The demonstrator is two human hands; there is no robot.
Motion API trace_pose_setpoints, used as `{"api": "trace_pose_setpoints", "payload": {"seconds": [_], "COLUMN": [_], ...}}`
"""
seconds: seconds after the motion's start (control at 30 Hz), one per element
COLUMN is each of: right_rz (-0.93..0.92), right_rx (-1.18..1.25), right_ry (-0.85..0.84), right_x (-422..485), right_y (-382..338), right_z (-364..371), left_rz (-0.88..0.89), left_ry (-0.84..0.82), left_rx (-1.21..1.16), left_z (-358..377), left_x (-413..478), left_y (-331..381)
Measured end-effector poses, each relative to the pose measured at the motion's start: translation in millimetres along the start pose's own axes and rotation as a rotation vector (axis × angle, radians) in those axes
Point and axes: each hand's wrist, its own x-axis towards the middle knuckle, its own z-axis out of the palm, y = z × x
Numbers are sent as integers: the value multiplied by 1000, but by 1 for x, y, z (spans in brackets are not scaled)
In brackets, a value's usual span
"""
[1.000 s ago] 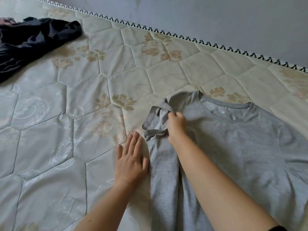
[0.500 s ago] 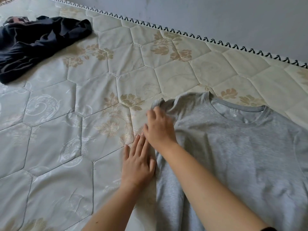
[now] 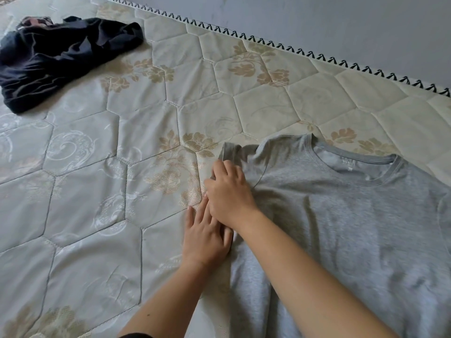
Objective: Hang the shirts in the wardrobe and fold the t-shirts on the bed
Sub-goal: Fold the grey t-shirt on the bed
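A grey knit t-shirt (image 3: pixel 341 215), ribbed at its round collar, is lying flat on the bed (image 3: pixel 109 191), whose quilted cover is stitched in hexagons with pale floral print. The shirt's near sleeve is being kept turned inward over the body. The left hand (image 3: pixel 205 237) is being held flat, fingers straight, along the shirt's side edge. The right hand (image 3: pixel 229 191) is being laid across the left fingertips onto the turned sleeve. Whether cloth is being pinched under its bent fingers cannot be told. A crumpled black garment (image 3: pixel 56 57) is lying well apart.
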Motion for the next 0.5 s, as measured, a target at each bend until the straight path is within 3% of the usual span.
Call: {"api": "trace_pose_setpoints", "payload": {"seconds": [0.13, 0.2, 0.27, 0.37, 0.5], "right_rz": [-162, -89, 73, 255, 385], "right_rx": [223, 461, 682, 526, 290], "right_ry": [-119, -236, -165, -23, -237], "right_x": [-11, -8, 2, 27, 57], "right_y": [9, 11, 14, 29, 57], "right_z": [4, -1, -5, -8, -6], "left_rz": [24, 23, 6, -4, 6], "left_ry": [2, 1, 12, 20, 42], "left_rx": [27, 41, 23, 1, -9], "left_z": [1, 1, 1, 1, 2], "left_x": [0, 0, 0, 0, -1], "left_y": [-1, -2, -2, -1, -2]}}
